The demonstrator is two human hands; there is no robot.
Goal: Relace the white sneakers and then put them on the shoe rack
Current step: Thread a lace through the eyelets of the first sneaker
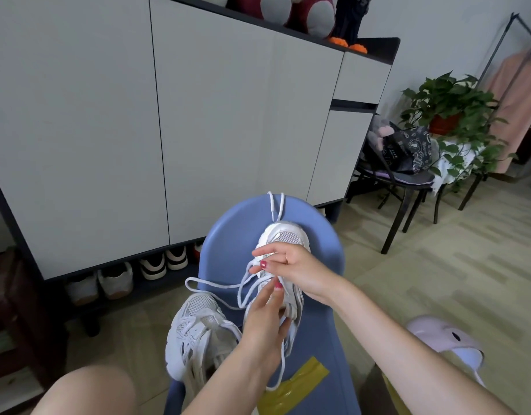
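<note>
Meanwhile both hands pinch white lace [216, 285]

White cabinet [198, 115], tiled floor [438, 280], potted plant [450, 109].

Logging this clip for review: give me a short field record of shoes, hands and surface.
surface: blue plastic stool
shoe in work: white mesh sneaker on the stool, lace loose
other shoe: second white sneaker, at the stool's left edge
left hand: pinching the white shoelace
right hand: pinching the lace over the shoe
rack step: not done
</note>
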